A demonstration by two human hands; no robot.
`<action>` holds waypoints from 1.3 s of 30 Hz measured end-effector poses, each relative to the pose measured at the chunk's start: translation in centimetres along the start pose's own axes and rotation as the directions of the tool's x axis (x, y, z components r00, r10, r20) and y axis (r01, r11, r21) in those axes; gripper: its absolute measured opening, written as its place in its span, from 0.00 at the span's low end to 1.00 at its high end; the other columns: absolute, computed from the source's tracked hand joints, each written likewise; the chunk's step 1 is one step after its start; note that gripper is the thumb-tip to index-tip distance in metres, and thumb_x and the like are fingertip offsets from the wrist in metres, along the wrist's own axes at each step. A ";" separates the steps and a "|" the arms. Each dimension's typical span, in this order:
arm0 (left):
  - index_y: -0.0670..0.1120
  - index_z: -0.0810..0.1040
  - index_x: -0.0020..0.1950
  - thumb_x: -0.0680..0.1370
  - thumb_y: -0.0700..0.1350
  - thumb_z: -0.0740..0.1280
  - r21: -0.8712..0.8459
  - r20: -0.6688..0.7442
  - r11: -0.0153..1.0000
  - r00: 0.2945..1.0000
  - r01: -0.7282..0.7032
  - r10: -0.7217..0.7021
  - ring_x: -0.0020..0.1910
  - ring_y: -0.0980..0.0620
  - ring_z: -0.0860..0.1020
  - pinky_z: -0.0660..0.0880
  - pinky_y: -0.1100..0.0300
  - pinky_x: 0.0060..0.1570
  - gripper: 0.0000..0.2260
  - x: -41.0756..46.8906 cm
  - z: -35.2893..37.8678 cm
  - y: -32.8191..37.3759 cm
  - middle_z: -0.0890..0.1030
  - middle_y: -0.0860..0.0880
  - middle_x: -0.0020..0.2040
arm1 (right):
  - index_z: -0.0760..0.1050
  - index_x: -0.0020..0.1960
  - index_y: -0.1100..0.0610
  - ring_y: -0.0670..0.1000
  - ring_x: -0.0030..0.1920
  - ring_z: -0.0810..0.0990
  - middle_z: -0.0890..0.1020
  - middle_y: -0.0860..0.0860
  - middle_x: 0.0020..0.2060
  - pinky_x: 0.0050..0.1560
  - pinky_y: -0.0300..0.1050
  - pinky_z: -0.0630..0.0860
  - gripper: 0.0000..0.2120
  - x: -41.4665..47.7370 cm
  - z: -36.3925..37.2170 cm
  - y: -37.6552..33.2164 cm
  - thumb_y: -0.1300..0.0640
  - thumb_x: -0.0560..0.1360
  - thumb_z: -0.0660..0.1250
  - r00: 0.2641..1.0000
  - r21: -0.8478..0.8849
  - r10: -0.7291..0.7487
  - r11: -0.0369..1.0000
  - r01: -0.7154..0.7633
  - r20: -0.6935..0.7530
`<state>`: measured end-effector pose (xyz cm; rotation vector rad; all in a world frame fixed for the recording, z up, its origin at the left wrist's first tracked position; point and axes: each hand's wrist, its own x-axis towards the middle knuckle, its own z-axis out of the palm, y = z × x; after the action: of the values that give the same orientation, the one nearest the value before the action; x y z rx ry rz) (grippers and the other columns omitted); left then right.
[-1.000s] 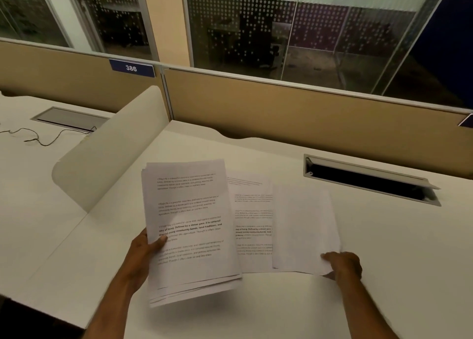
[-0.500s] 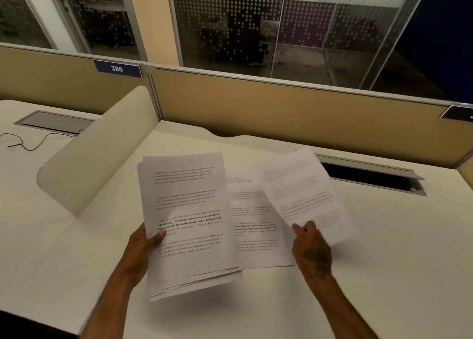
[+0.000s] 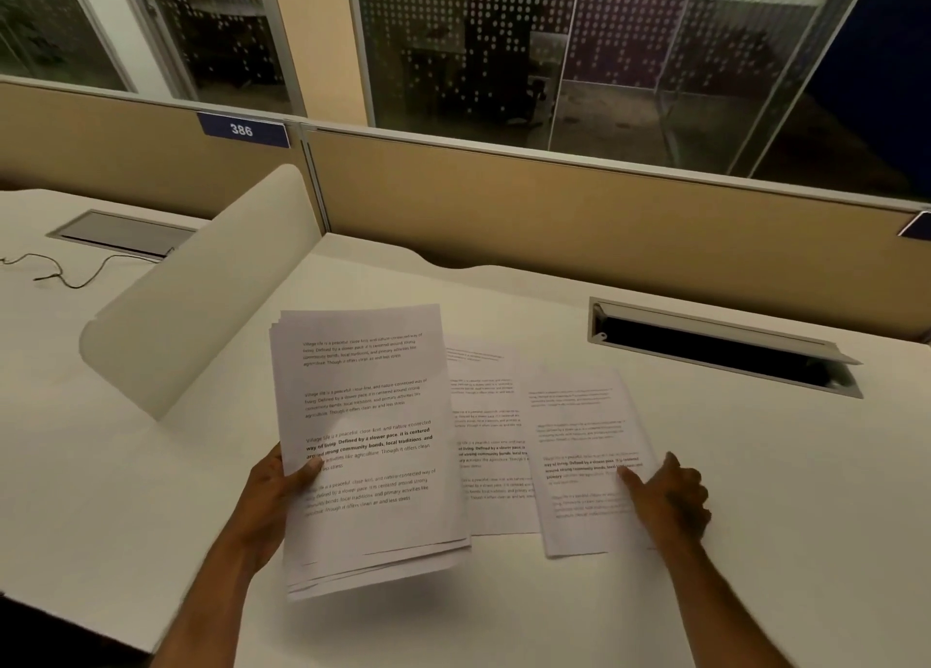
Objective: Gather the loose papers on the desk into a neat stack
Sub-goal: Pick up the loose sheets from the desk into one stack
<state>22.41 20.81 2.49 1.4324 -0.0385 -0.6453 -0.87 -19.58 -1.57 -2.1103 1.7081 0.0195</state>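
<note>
My left hand [image 3: 282, 486] grips the left edge of a thick stack of printed papers [image 3: 368, 415], held tilted a little above the white desk [image 3: 755, 466]. Its sheets are slightly fanned at the bottom. A single printed sheet [image 3: 486, 415] lies flat on the desk, its left part hidden behind the stack. To its right lies another sheet [image 3: 579, 425], text side up and overlapping the middle one. My right hand [image 3: 670, 496] is at this sheet's right edge, thumb on top of the paper and fingers curled at the edge.
An open cable slot [image 3: 715, 352] is set into the desk at the back right. A curved white divider [image 3: 201, 314] stands to the left of the papers. A tan partition [image 3: 554, 214] closes the back. On the neighbouring desk lie a thin cable [image 3: 65, 274] and a closed hatch [image 3: 121, 234].
My right hand lifted the right sheet, which lay blank side up, turned it over and laid it back down text side up. The left hand's stack barely moved.
</note>
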 end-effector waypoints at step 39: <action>0.47 0.76 0.65 0.80 0.35 0.65 0.008 -0.010 1.000 1.000 -0.025 0.025 0.49 0.39 0.86 0.85 0.45 0.44 0.15 0.1 -3.5 0.9 0.87 0.41 0.54 | 0.73 0.67 0.65 0.62 0.60 0.79 0.80 0.62 0.61 0.61 0.50 0.75 0.28 -3.7 4.6 -9.7 0.62 0.69 0.75 0.937 0.324 0.036 0.933 -0.156 0.347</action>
<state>24.23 23.95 2.74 1.4405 -0.0511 -0.6177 8.47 -13.16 -1.72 -1.6533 1.4831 0.0952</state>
